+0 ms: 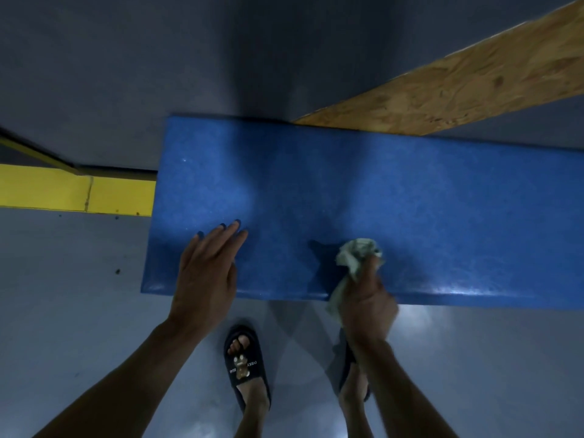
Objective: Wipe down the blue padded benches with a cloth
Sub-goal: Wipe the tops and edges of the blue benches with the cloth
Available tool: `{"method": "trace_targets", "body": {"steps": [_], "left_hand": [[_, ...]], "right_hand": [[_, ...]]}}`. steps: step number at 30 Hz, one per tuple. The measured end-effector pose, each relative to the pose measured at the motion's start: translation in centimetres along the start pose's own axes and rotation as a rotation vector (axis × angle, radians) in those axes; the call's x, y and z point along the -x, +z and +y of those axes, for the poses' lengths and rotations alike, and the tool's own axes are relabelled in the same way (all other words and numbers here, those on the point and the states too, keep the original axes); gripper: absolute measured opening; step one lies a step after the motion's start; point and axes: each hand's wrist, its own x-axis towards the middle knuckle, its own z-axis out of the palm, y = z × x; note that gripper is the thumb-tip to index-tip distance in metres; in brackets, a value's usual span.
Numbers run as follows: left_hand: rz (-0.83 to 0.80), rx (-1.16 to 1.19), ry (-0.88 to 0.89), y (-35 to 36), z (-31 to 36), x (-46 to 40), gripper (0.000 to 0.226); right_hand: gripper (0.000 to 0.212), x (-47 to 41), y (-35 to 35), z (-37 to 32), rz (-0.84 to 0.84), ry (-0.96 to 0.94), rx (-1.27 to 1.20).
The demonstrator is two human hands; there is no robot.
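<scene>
A blue padded bench (363, 197) runs across the middle of the view, its left end near the centre-left. My left hand (207, 270) rests flat on the bench's near left part, fingers straight and pointing away. My right hand (366, 298) grips a crumpled pale green cloth (357, 252) over the bench's near edge, right of centre. The cloth's bunched top sits on the padding and a tail hangs down past the edge.
A chipboard plank (458, 80) slants behind the bench at the upper right. A yellow painted beam (76, 191) lies left of the bench. My feet in black slides (245, 365) stand on the grey floor (79, 295) just in front.
</scene>
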Motion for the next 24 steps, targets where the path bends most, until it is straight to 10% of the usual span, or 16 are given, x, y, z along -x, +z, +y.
{"method": "trace_targets", "body": {"steps": [11, 17, 24], "left_hand": [[-0.031, 0.0, 0.006, -1.1, -2.4, 0.1, 0.055], [0.015, 0.026, 0.003, -1.2, -2.5, -0.1, 0.051], [-0.005, 0.05, -0.009, -1.4, -3.6, 0.1, 0.051]], "right_hand": [[0.047, 2.9, 2.9, -7.0, -0.016, -0.763, 0.128], [0.049, -3.7, -4.4, 3.6, 0.024, -0.161, 0.33], [0.048, 1.7, 2.6, -5.1, 0.041, -0.147, 0.056]]}}
